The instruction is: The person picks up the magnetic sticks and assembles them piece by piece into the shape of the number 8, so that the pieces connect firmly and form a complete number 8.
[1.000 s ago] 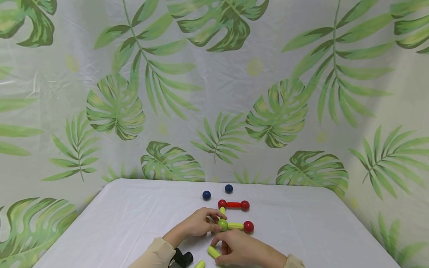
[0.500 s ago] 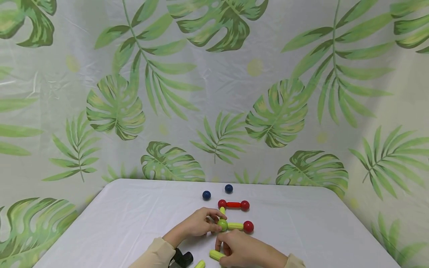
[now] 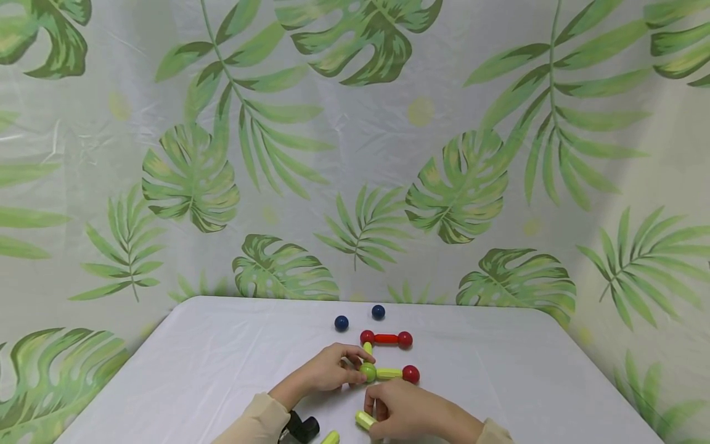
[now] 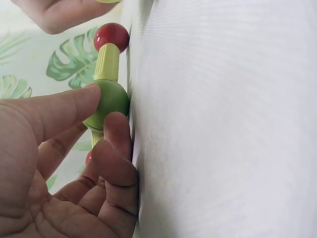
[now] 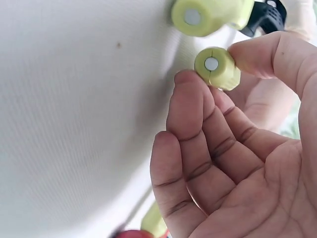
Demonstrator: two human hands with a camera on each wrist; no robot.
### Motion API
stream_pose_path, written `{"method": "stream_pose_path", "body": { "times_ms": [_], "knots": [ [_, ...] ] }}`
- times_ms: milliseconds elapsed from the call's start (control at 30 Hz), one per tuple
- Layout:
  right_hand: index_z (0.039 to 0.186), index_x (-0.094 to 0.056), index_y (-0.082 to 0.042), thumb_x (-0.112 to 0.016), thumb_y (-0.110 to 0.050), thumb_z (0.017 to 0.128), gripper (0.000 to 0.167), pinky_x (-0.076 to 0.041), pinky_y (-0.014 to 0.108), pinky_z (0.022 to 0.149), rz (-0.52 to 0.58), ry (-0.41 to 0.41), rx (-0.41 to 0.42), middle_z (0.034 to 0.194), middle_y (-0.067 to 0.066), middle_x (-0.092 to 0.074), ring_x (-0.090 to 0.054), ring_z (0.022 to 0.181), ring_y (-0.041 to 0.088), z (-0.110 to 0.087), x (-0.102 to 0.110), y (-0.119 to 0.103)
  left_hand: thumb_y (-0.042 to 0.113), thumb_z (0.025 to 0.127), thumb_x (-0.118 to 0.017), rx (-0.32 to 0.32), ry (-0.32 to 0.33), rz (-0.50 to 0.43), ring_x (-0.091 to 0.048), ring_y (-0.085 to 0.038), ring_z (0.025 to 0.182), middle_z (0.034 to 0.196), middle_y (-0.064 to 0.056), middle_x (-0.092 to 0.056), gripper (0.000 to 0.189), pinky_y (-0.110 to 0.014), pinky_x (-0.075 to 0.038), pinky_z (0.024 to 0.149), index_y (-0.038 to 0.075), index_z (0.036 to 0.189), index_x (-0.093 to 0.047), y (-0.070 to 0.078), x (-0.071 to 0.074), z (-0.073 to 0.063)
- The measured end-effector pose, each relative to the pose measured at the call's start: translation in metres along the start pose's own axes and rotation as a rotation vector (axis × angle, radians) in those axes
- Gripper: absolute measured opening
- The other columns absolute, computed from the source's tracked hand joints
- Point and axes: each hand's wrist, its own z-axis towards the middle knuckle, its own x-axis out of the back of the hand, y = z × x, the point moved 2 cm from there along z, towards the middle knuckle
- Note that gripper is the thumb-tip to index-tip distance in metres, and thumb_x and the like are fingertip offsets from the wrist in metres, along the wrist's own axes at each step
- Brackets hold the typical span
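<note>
- Busy low over the white table (image 3: 222, 345).
- With left hand (image 3: 331, 370), pinching the green ball (image 4: 113, 101) at the corner of two joined sticks (image 3: 391, 374); better held firm.
- With right hand (image 3: 407, 408), gripping a loose yellow stick (image 3: 365, 420) between thumb and fingertips, nearside of the ball, apart.
- Aim the pale end disc (image 5: 211, 64) squarely, probably.

- A yellow-green rod (image 5: 219, 70) is pinched in the right hand (image 5: 228, 148).
- A second, grey-tipped rod (image 5: 210, 17) is seen near it.
- A red ball (image 5: 131, 234) is cropped at bottom.
</note>
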Motion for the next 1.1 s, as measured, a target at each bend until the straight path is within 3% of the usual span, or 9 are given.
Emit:
{"method": "stream_pose_path", "body": {
  "times_ms": [333,867,1100],
  "knots": [
    [0.094,-0.069,-0.019,-0.074,-0.012,0.081,0.015,-0.042,0.016,0.060,0.026,0.085,0.129,0.069,-0.015,-0.059,-0.050,0.061,-0.004,-0.004,0.023,0.007,0.011,0.096,-0.079,-0.009,0.001,-0.013,-0.057,-0.011,0.065,0.100,-0.001,-0.068,0.029,-0.026,-0.044,0.053,0.015,0.125,-0.077,0.000,0.000,0.000],
    [0.099,-0.069,-0.010,-0.077,-0.014,0.083,0.018,-0.045,0.020,0.059,0.070,0.217,0.103,0.070,-0.006,-0.069,-0.058,0.060,0.003,-0.007,0.055,0.021,0.012,0.096,-0.080,-0.004,0.002,-0.017,-0.057,-0.012,0.066,0.099,0.000,-0.068,0.028,-0.025,-0.044,0.052,0.016,0.124,-0.078,0.001,-0.001,0.000],
    [0.103,-0.067,-0.005,-0.077,-0.015,0.089,0.020,-0.050,0.023,0.060,0.129,0.281,0.037,0.072,-0.001,-0.068,-0.067,0.066,0.018,-0.006,0.067,0.037,0.012,0.096,-0.080,-0.007,0.007,-0.003,-0.057,-0.013,0.066,0.099,0.000,-0.067,0.028,-0.025,-0.045,0.053,0.016,0.124,-0.078,0.001,-0.001,-0.001]
  ]
}}
